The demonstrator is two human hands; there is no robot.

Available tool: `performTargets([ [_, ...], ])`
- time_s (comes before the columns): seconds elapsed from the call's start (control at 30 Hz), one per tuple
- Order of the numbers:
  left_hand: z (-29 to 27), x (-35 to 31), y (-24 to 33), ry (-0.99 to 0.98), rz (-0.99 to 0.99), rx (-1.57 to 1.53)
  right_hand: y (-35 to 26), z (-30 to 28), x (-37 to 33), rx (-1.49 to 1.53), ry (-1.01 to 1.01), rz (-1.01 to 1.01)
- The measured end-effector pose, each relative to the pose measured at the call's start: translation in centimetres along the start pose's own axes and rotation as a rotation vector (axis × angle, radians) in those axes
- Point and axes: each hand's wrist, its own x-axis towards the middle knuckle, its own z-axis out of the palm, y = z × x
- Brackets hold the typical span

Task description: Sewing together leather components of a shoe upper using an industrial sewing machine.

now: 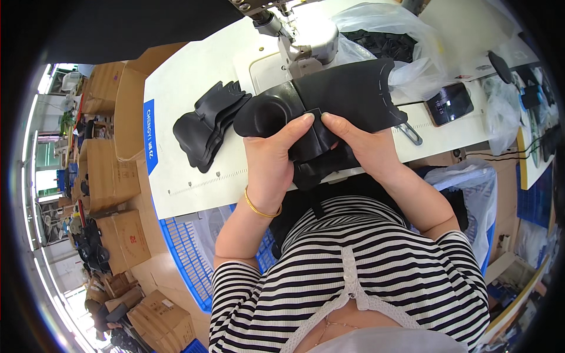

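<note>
Both my hands hold a black moulded panel (pixel 347 91) over the front of the white sewing table (pixel 188 197). The panel has a round hollow at its left end and a wide, flatter part on the right. My left hand (pixel 272 156) grips its near edge, thumb pressed on the middle seam. From the other side, my right hand (pixel 368 144) pinches it, thumb beside a small black square tab (pixel 314 113). Most of my fingers are hidden beneath the panel. A sewing machine (pixel 303 47) stands just beyond. Left of my hands lies a stack of similar black pieces (pixel 206 126).
A clear plastic bag (pixel 376 15) with black pieces sits behind the machine. To the right are a phone (pixel 450 105) and a metal-handled tool (pixel 413 135). A blue basket (pixel 185 259) stands below the table, with cardboard boxes (pixel 112 176) on the left.
</note>
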Motion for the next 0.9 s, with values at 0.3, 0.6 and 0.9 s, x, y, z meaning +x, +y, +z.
performTargets([
  [0.3,-0.1,-0.2,-1.0,0.091,0.057,-0.121,1.0,0.1,0.9,-0.083,0.016,-0.247],
  [0.6,-0.3,0.0,-0.7,0.044,0.089,-0.003,0.1,0.2,0.6,-0.044,-0.023,-0.132],
  [0.9,-0.4,-0.3,-1.1,0.046,0.244,0.137,0.1,0.5,0.6,-0.03,0.007,-0.112],
])
